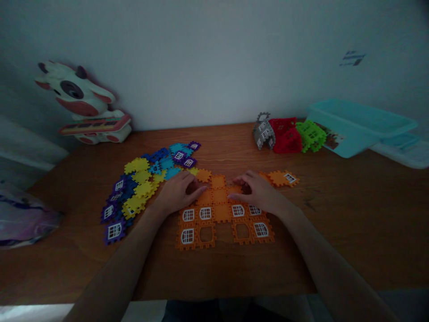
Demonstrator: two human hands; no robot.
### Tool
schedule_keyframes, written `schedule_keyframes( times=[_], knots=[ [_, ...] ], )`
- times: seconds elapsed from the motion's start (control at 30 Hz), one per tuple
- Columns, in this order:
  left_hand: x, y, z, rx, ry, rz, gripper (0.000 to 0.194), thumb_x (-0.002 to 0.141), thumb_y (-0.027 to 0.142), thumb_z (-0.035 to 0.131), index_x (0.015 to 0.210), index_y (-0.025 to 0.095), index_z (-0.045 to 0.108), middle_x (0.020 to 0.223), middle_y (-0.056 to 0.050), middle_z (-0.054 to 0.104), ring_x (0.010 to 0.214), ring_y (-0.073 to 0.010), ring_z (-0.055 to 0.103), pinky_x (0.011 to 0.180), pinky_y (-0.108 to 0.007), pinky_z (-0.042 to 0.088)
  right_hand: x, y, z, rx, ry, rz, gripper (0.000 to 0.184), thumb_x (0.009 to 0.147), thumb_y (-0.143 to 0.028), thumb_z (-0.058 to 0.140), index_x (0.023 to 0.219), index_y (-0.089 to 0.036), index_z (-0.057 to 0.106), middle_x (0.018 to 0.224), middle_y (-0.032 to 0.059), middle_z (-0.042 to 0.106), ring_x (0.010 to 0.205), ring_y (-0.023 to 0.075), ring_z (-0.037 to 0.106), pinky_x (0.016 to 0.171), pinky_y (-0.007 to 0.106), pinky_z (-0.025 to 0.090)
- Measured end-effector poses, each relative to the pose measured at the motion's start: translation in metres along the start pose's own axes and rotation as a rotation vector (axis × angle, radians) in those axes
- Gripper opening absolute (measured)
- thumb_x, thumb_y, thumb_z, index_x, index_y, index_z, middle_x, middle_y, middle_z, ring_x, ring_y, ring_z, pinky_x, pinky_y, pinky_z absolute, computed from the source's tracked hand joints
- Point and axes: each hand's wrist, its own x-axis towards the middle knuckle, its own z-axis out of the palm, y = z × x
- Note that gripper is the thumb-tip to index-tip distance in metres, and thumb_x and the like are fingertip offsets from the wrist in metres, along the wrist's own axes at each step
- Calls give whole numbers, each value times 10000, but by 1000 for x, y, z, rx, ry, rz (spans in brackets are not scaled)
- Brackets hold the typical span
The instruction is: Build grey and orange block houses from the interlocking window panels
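Two bare hands, left hand and right hand, fingers curled onto a flat orange plastic grid of joined window panels on a wooden tabletop, grip unclear, loose yellow, blue and purple plastic panels lying unjoined beside it.

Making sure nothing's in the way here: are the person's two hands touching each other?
Apart: the head view shows a plain gap, with orange tiles visible between the left hand and the right hand.

Matt orange plastic tiles lie on a smooth wooden tabletop.
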Motion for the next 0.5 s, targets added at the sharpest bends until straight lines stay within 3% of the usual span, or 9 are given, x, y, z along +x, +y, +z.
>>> schedule_keyframes(
  times=[0.27, 0.5],
  knots=[
    [-1, 5, 9, -140, 4, 17, 315, 990, 477, 539, 968, 205, 695, 927, -49, 660, 896, -201, 621, 823, -358, 523, -1, -1, 3, -13, -3, -29, 475, 773, -563, 811, 1109, -251, 685, 1118, 86, 616, 1052, 265, 616, 938, 429, 521],
    [-2, 7, 12, -215, -42, 70, 248, 946, 444, 627, 1066, 249, 724, 1023, -55, 684, 974, -216, 637, 884, -398, 535, -1, -5, 1, -14, -4, -2, 413, 758, -515, 841, 985, -224, 655, 1078, 84, 630, 997, 256, 622, 891, 409, 527]
  ],
)
